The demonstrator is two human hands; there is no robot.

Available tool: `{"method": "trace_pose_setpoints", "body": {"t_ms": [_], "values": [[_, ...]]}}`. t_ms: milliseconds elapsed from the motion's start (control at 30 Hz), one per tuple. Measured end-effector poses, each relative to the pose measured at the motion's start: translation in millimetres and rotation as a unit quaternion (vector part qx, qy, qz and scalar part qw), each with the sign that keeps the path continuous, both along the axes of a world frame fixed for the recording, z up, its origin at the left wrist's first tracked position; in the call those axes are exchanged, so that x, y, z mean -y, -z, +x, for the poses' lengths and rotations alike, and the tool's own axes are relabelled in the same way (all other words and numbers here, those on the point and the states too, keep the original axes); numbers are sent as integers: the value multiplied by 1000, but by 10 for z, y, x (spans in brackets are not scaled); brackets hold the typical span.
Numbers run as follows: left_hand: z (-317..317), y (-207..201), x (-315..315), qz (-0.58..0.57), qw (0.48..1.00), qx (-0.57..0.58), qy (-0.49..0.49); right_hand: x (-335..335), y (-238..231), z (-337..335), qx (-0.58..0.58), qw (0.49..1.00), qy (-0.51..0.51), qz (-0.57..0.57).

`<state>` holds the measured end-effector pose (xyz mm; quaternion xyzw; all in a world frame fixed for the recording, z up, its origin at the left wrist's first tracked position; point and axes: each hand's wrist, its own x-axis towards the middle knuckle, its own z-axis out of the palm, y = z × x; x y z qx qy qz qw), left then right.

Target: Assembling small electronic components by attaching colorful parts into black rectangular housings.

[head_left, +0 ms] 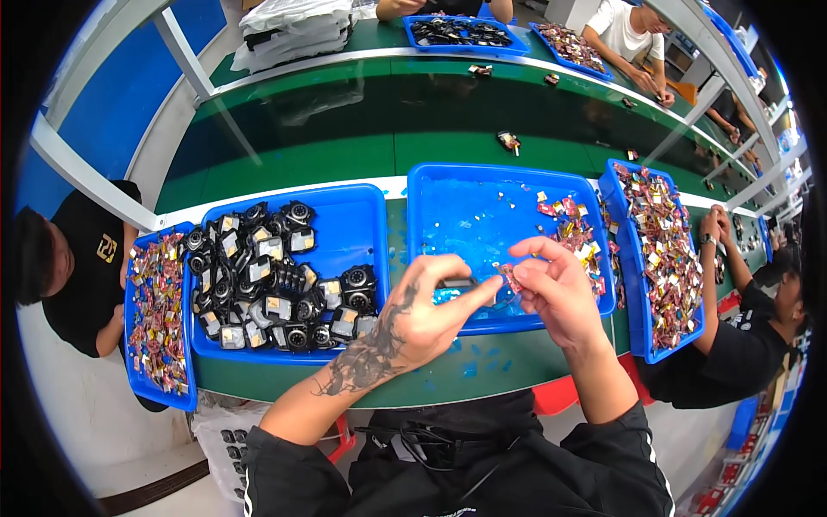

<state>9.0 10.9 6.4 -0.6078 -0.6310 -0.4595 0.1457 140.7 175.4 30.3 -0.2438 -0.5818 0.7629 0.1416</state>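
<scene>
While left fingers (474, 299) clamp dark-edged piece (458, 283), mostly hidden, right fingers (543, 283) pinch small, pinkish part (510, 277).

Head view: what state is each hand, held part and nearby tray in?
Left hand: curled around the dark part.
Dark part: mostly hidden.
Right hand: half-curled, apparently pinching the small pink part.
Small pink part: close to the left hand.
Middle tray: partly filled, small parts heaped at its right.
Black-housing tray: mostly filled, bare at upper right.
Right tray: heaped with small parts.
Far-left tray: heaped with small parts.
</scene>
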Motion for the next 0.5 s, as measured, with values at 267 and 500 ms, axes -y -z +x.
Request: {"method": "trace_pose_setpoints", "body": {"t_ms": [267, 500], "values": [[-8, 55, 20, -24, 996, 57, 61, 193, 147, -49, 23, 993, -22, -109], [43, 99, 32, -155, 883, 435, 78, 301, -103, -29, -71, 913, -10, 401]]}}
